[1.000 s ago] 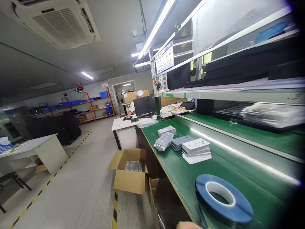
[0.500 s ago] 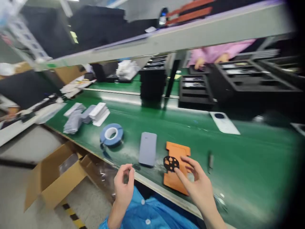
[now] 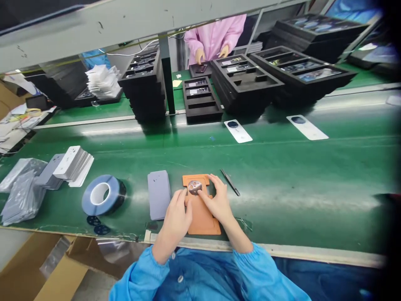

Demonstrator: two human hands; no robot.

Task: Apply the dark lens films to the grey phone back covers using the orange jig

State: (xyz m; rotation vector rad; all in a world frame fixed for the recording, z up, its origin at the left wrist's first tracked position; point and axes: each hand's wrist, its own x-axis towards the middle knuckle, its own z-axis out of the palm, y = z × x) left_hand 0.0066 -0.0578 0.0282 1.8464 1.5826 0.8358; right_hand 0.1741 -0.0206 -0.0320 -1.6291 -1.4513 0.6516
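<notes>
An orange fixture (image 3: 203,215) lies flat near the front edge of the green table. On its upper part sits a round dark disc with holes (image 3: 194,187). My right hand (image 3: 218,202) reaches over the fixture's right side, fingers apart, thumb at the disc's lower right. At the fixture's left edge is my left hand (image 3: 178,211), its fingers close together; whether they pinch anything is hidden. A stack of grey-lilac panels (image 3: 158,195) is just left of my left hand. Black tweezers (image 3: 230,182) lie to the right of the fixture.
On the left are a blue tape roll (image 3: 102,195), dark discs (image 3: 102,229) and piles of white and grey panels (image 3: 73,166). Two white panels (image 3: 238,131) lie farther back. Black trays (image 3: 202,100) stand across the table, where a person in pink works. Below left is a cardboard box (image 3: 61,278).
The view has swung right. My left hand has moved from beyond the table's edge to the fixture's left side. The disc, earlier off the fixture's left edge at my right fingers, now lies over its upper part.
</notes>
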